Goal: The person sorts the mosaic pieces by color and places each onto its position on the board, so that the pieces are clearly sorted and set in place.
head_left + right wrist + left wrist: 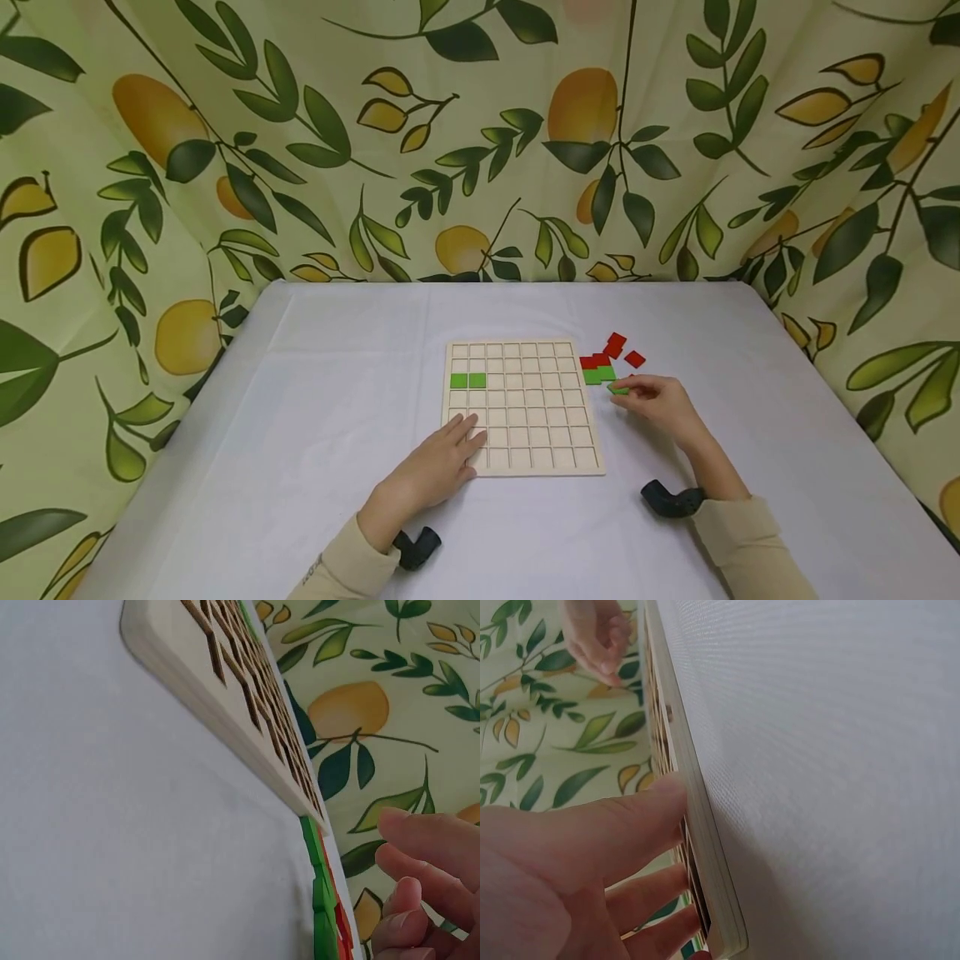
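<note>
Green tile (617,389) right of the board (551,415), right hand (663,407) above it, fingers loosely bent, gripping nothing, left hand (435,467) resting on the board's near-left corner, fingers extended, red tiles (616,344) beyond, white cloth (345,400) beneath

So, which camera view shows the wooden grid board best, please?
The head view: almost the whole wooden grid board shows from above, the left hand covering a little. The left wrist view gives mostly its edge; the right wrist view, part of it, steeply slanted.
</note>
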Demonstrator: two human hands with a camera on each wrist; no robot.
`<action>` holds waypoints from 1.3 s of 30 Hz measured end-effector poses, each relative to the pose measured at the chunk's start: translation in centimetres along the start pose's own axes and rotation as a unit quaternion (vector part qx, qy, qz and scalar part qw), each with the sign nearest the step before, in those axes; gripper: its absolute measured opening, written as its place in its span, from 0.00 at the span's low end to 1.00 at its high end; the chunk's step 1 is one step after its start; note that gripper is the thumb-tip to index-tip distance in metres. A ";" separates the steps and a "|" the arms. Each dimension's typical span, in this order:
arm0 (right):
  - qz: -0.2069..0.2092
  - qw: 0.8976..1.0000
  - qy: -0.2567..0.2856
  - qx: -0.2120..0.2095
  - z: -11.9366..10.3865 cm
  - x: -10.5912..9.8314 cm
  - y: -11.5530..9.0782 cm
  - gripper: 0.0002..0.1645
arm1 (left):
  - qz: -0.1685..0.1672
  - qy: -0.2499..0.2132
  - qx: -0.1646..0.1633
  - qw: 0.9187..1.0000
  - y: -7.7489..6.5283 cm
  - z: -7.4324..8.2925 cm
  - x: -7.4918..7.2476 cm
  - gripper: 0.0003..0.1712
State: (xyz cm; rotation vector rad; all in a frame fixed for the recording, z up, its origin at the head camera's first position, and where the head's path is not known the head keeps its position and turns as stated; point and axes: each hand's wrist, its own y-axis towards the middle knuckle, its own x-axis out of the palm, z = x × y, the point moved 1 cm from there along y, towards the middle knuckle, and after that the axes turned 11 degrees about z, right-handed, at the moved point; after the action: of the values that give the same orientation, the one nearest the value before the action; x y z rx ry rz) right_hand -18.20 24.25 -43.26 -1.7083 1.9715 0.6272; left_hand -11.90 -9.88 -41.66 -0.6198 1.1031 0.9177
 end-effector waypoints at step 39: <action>0.014 0.992 -0.072 0.104 2.5 -1.9 0.3 0.28 | -0.001 -0.003 0.006 1.000 0.0 0.2 -0.3 0.28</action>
State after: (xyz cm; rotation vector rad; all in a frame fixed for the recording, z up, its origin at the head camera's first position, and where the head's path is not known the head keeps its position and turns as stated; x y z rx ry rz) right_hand -18.11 27.29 -44.13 -1.4722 1.8897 0.5196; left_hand -11.84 -9.80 -41.32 -0.6083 1.1027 0.9107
